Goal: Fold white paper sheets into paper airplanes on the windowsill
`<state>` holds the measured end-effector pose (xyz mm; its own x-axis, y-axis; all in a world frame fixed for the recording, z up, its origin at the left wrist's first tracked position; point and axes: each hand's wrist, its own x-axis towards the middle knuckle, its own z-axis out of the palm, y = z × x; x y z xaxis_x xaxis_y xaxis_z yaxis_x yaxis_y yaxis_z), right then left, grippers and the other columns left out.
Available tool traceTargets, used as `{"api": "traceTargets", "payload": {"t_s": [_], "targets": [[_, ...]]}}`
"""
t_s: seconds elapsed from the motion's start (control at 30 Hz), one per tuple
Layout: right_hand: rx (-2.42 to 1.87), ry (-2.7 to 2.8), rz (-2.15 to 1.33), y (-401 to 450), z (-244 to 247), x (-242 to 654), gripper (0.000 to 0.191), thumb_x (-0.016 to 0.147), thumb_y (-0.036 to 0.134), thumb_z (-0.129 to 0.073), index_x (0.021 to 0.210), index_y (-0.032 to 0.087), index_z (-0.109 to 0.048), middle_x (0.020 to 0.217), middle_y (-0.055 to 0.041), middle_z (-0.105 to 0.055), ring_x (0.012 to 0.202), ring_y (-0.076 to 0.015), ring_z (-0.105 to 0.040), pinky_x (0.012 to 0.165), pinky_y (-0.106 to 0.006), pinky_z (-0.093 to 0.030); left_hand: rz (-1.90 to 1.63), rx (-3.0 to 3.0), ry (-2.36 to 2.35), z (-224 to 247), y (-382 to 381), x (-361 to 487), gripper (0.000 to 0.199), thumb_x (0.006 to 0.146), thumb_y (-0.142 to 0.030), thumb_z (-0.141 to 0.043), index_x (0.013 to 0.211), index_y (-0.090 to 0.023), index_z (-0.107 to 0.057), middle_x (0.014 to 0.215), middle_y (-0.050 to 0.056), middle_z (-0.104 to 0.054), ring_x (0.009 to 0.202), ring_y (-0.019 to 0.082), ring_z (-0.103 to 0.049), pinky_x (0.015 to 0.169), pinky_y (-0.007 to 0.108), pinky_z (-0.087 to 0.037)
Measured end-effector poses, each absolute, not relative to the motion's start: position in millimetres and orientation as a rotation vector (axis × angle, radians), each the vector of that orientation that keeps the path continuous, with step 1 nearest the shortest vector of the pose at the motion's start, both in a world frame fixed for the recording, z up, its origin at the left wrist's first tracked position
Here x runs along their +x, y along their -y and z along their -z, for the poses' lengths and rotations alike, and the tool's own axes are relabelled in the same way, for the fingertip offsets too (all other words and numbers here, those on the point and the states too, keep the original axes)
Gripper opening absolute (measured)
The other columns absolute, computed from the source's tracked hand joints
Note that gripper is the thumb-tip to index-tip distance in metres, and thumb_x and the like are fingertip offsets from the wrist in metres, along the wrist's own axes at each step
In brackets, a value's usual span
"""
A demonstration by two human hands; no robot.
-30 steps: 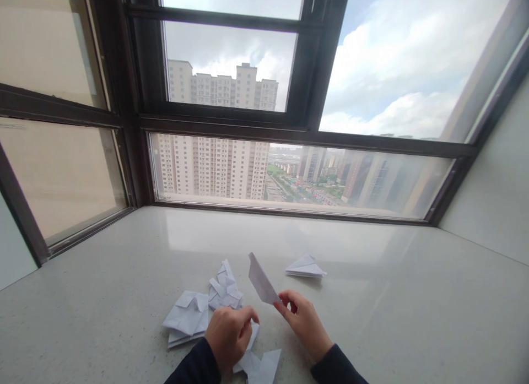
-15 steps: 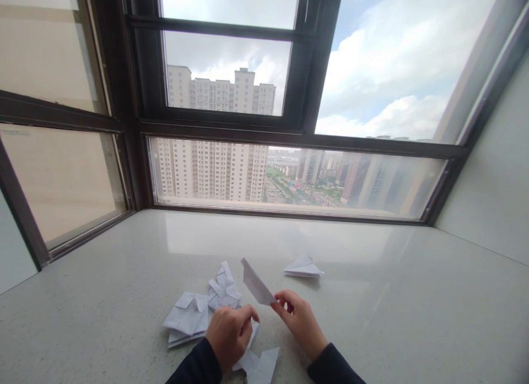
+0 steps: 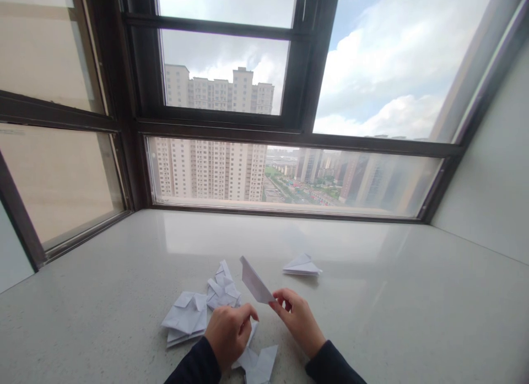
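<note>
My right hand (image 3: 300,320) pinches a folded sheet of white paper (image 3: 257,283) by its lower right corner, between thumb and fingers. The paper is held tilted, its far tip pointing up and left. My left hand (image 3: 229,333) is closed, fingers curled in, and nothing shows at its fingertips. Under and just right of it lies a white folded paper shape (image 3: 259,364) with pointed flaps, partly covered by the hand. Beyond the left hand is another folded paper piece (image 3: 223,287) with several small flaps.
A stack of folded papers (image 3: 185,317) lies left of my left hand. Farther back on the right sits a folded paper triangle (image 3: 302,265). All rest on a pale speckled sill (image 3: 392,296), bordered by dark window frames (image 3: 285,213) and a white side wall (image 3: 491,191).
Both hands and the folded papers hold the same positions. Only the whole view has shifted very slightly.
</note>
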<state>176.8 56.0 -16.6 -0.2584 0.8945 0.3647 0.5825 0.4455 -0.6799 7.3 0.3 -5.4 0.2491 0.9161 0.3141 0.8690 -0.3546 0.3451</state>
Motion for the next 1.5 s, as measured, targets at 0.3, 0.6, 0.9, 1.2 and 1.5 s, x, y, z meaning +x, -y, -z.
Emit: {"api": "traceTargets", "payload": {"t_s": [0.3,0.6,0.9,1.2,1.5], "targets": [[-1.188,1.913,-0.576,-57.1,21.9,176.7,0.026,0.073,0.039,-0.049,0.068,0.017,-0.063,0.058,-0.0010,-0.056,0.051,-0.0132,-0.045,0.050,-0.023,-0.034,-0.720,2.351,-1.701,6.4,-2.1,4.0,0.028,0.070,-0.013,-0.035,0.076,-0.023,-0.061,0.047,-0.001,-0.052,0.049,0.014,-0.053,0.048,0.022,-0.030],[-1.149,1.748,-0.836,-66.1,33.8,181.4,0.035,0.073,0.048,-0.047,0.069,0.015,-0.059,0.053,-0.0012,-0.057,0.050,-0.0140,-0.048,0.048,-0.023,-0.035,-0.778,2.282,-1.703,6.0,-1.1,3.8,0.028,0.069,-0.012,-0.036,0.073,-0.022,-0.062,0.046,-0.002,-0.049,0.048,0.014,-0.052,0.049,0.021,-0.030],[-1.026,1.517,-1.035,-62.4,26.8,174.9,0.039,0.070,0.052,-0.050,0.072,0.014,-0.058,0.051,-0.0032,-0.059,0.046,-0.0134,-0.049,0.043,-0.023,-0.036,-0.973,2.159,-1.692,8.9,-2.3,3.2,0.026,0.068,-0.010,-0.033,0.062,-0.019,-0.057,0.041,-0.006,-0.034,0.040,0.010,-0.041,0.043,0.019,-0.026],[-1.030,1.401,-0.977,-59.6,20.6,176.3,0.041,0.068,0.053,-0.052,0.073,0.012,-0.058,0.046,-0.0017,-0.056,0.043,-0.0116,-0.045,0.042,-0.022,-0.036,-1.346,1.884,-1.708,0.5,-7.0,-13.3,0.024,0.077,-0.024,-0.032,0.087,-0.019,-0.054,0.043,-0.009,-0.020,0.036,0.008,-0.026,0.039,0.018,-0.019],[-1.040,1.402,-1.000,-53.7,14.6,174.0,0.040,0.066,0.056,-0.051,0.057,0.017,-0.050,0.041,0.0012,-0.051,0.041,-0.0112,-0.043,0.042,-0.022,-0.034,-1.934,1.323,-1.707,-10.6,-15.4,-49.6,0.019,0.070,-0.035,-0.042,0.072,-0.019,-0.050,0.048,-0.007,-0.043,0.035,0.007,-0.026,0.034,0.019,-0.022]]}}
